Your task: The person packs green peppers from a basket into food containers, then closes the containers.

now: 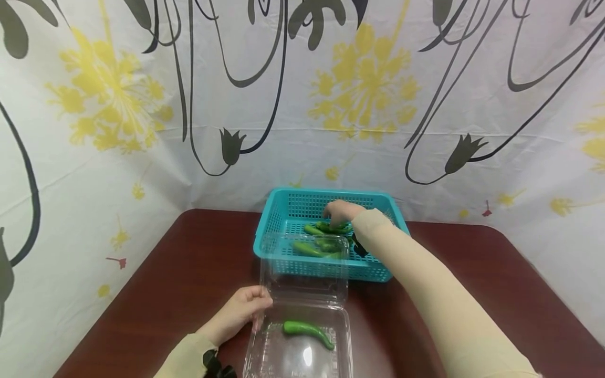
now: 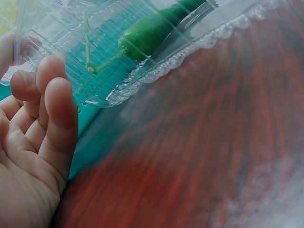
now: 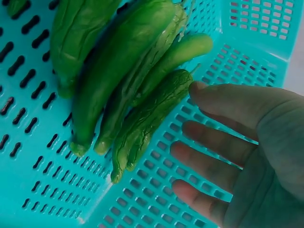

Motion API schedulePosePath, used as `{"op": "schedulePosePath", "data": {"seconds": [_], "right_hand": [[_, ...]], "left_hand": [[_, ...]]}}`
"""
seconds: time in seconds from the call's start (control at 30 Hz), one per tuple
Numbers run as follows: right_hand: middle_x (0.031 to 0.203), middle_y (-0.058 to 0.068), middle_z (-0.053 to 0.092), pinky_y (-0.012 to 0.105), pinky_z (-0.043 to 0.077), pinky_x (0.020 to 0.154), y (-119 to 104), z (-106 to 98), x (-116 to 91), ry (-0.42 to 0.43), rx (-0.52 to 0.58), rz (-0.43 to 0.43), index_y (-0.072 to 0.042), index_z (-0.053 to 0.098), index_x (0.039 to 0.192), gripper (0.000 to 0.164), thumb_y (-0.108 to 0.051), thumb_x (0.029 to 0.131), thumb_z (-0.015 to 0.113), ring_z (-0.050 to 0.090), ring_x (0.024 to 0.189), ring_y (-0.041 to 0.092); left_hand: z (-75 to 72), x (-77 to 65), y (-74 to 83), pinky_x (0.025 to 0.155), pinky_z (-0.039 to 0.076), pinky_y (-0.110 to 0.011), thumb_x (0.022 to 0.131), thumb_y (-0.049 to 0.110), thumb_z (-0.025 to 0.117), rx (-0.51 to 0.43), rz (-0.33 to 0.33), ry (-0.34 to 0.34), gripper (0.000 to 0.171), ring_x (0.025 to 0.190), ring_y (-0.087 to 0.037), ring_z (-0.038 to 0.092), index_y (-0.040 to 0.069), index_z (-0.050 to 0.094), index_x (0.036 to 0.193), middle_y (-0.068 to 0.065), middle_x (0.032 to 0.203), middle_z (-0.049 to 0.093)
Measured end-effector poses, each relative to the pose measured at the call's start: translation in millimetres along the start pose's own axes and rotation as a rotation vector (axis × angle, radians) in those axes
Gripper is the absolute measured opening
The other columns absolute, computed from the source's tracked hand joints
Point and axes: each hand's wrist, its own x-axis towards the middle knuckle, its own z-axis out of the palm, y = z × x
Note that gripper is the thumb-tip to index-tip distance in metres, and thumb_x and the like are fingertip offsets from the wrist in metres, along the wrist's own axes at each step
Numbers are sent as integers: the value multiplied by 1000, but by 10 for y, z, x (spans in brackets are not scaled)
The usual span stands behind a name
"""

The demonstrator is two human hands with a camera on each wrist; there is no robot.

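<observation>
A clear plastic clamshell box [image 1: 346, 336] lies open on the table, its lid [image 1: 302, 286] raised toward the basket. One curved green chili pepper [image 1: 307, 331] rests in the base; its stem end shows in the left wrist view. My left hand [image 1: 241, 311] pinches the box's left edge near the hinge. Reaching into the turquoise basket [image 1: 264, 231] is my right hand [image 1: 342, 211]. In the right wrist view its fingers are spread and hold nothing, the thumb tip right by the end of a wrinkled green pepper [image 3: 152, 114]. Several more green peppers [image 3: 118, 71] lie alongside.
The dark reddish-brown table [image 1: 208, 252] carries both the basket and the box. Part of the lid overlaps the basket's near side in the head view. A white cloth [image 1: 264, 105] printed with flowers hangs behind and at both sides.
</observation>
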Motion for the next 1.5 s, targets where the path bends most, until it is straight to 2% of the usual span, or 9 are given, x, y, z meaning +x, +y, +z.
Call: {"op": "schedulePosePath", "data": {"seconds": [0.2, 0.4, 0.47, 0.67, 0.77, 1.1, 1.3, 1.5], "right_hand": [[141, 13, 48, 44, 48, 94, 22, 49, 62, 9, 16, -3, -7, 54, 137, 44, -4, 94, 60, 44, 130, 32], [141, 13, 49, 46, 46, 96, 34, 86, 108, 20, -2, 14, -7, 54, 137, 44, -9, 94, 64, 46, 128, 32], [140, 12, 50, 47, 47, 95, 31, 89, 123, 24, -10, 30, -8, 55, 136, 44, -11, 93, 64, 47, 127, 32], [139, 12, 51, 44, 49, 91, 24, 97, 105, 14, -37, 43, -8, 56, 135, 42, -10, 93, 64, 48, 126, 31], [137, 12, 53, 43, 50, 88, 21, 110, 78, 17, -47, 34, -8, 59, 132, 39, -10, 93, 64, 50, 124, 31], [129, 11, 58, 43, 51, 86, 99, 176, 45, 57, -45, 45, -9, 62, 127, 36, -15, 92, 67, 56, 115, 28], [120, 10, 62, 42, 53, 82, 127, 194, 104, 44, -64, 51, -9, 66, 119, 31, -18, 90, 71, 60, 106, 26], [117, 10, 62, 41, 52, 79, 152, 208, 91, 42, -44, 43, -9, 67, 115, 26, -16, 91, 68, 60, 102, 25]], "left_hand": [[7, -26, 2, 44, 45, -18, 97, 7, 54, -36, 32, -25, 33, 45, -4, 53, -23, 42, 91, 5, 57, 52], [26, -23, 11, 45, 45, -17, 97, 6, 54, -58, 41, -36, 15, 46, -4, 53, -3, 53, 85, 6, 56, 52], [28, -15, 20, 45, 45, -17, 97, 5, 53, -57, 45, -36, 13, 46, -4, 53, -1, 54, 85, 6, 56, 52], [41, -11, 37, 44, 45, -17, 96, 6, 54, -44, 35, -27, 28, 45, -4, 52, -19, 44, 88, 6, 56, 51], [41, -19, 38, 45, 45, -17, 96, 6, 54, -35, 33, -17, 33, 45, -4, 52, -23, 42, 91, 6, 56, 51], [29, 0, 31, 44, 45, -17, 96, 6, 54, -31, 52, -28, 33, 46, -4, 53, -24, 41, 90, 6, 57, 52], [19, 2, 15, 44, 45, -17, 97, 7, 54, -20, 46, -27, 33, 46, -4, 53, -23, 42, 90, 7, 57, 51], [15, 1, 14, 45, 45, -17, 97, 5, 53, -22, 65, -35, 30, 46, -4, 53, -22, 43, 90, 6, 57, 51]]}}
